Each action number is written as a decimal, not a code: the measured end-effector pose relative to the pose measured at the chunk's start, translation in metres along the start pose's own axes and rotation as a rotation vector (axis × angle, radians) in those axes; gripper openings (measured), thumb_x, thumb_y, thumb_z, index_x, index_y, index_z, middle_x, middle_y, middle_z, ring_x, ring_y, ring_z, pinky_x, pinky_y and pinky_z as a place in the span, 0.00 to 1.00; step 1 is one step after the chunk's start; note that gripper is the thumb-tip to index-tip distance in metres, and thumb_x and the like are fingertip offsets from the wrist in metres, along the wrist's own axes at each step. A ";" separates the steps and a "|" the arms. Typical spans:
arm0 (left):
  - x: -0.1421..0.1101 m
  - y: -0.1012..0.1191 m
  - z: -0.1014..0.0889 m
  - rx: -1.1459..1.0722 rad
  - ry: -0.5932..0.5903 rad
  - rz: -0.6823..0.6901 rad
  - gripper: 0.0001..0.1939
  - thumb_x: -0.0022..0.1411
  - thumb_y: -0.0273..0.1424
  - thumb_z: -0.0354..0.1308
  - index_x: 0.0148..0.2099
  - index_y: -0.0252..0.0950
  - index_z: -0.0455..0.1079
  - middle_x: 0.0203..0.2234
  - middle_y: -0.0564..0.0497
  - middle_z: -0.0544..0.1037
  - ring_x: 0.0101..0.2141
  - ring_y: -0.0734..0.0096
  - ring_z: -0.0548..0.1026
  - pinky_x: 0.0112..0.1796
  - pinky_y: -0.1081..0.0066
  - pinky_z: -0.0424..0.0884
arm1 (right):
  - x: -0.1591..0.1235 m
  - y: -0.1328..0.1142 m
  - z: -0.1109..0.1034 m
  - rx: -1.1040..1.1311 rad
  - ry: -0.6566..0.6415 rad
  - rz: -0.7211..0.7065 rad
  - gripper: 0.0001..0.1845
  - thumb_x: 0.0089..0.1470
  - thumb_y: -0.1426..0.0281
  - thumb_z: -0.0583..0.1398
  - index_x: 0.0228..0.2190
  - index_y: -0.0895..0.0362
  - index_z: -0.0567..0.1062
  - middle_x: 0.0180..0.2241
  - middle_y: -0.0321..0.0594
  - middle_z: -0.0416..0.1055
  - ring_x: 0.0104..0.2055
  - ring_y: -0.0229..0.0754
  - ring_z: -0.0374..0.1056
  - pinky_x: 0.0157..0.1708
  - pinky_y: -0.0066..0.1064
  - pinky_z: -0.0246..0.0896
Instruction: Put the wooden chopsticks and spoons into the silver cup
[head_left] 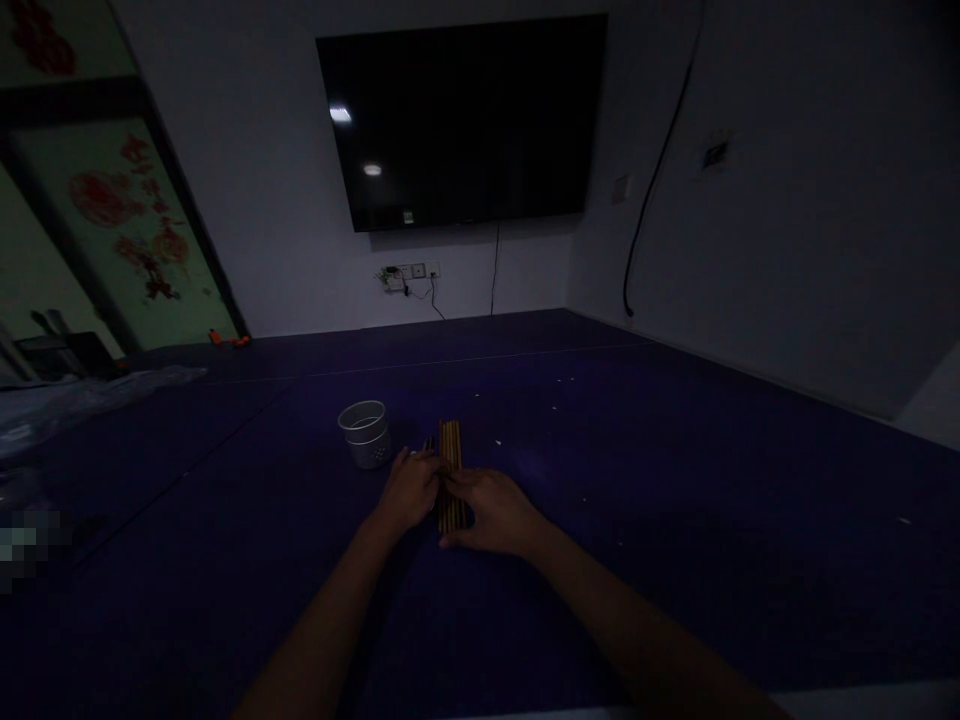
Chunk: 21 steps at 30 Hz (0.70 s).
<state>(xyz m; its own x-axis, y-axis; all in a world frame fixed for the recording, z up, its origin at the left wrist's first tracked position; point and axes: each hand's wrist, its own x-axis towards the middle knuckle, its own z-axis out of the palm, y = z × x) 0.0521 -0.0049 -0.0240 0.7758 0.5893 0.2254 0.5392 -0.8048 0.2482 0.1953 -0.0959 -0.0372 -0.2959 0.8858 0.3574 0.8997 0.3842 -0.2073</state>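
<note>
A row of yellowish pencils [451, 437] lies side by side on the dark blue surface, pointing away from me. My left hand [407, 492] is closed against their left side, its fingertips on them near the middle. From the right, my right hand [496, 512] curves over the row, fingers on the middle and thumb by the near end. Just beyond my left hand, short dark stick-like ends [428, 443] show; the rest of them is hidden under it. A silvery round metal cup [365, 437] with small holes stands upright to the left.
Small pale bits [498, 442] are scattered on the blue surface [675, 480]. Clear plastic wrapping [97, 395] lies at the left, with a small orange object [216, 337] beyond it. A television [465, 125] hangs on the far wall above sockets [416, 271] and cables.
</note>
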 end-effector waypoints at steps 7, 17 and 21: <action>0.001 0.000 -0.001 0.003 0.001 0.009 0.20 0.62 0.26 0.39 0.47 0.40 0.71 0.45 0.48 0.76 0.50 0.65 0.69 0.59 0.51 0.44 | 0.000 -0.001 -0.001 -0.010 -0.012 0.023 0.33 0.42 0.52 0.64 0.47 0.57 0.68 0.46 0.47 0.71 0.47 0.51 0.67 0.46 0.38 0.59; 0.002 0.004 -0.003 -0.006 0.007 0.012 0.20 0.62 0.25 0.39 0.43 0.38 0.73 0.42 0.48 0.77 0.46 0.65 0.73 0.58 0.53 0.46 | 0.000 -0.003 -0.006 0.011 -0.018 0.018 0.33 0.42 0.52 0.64 0.46 0.59 0.70 0.45 0.48 0.72 0.47 0.52 0.68 0.46 0.40 0.60; 0.000 0.004 -0.005 -0.002 0.005 -0.004 0.19 0.62 0.25 0.39 0.41 0.37 0.73 0.39 0.47 0.78 0.44 0.65 0.74 0.58 0.53 0.47 | -0.004 0.007 -0.010 0.141 -0.047 -0.038 0.41 0.39 0.51 0.65 0.53 0.55 0.65 0.51 0.46 0.68 0.51 0.51 0.66 0.49 0.39 0.60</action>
<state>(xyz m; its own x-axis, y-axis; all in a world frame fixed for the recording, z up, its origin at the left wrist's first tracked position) 0.0529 -0.0073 -0.0186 0.7719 0.5933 0.2286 0.5420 -0.8020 0.2512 0.2057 -0.0990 -0.0312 -0.3466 0.8799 0.3251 0.8346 0.4474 -0.3213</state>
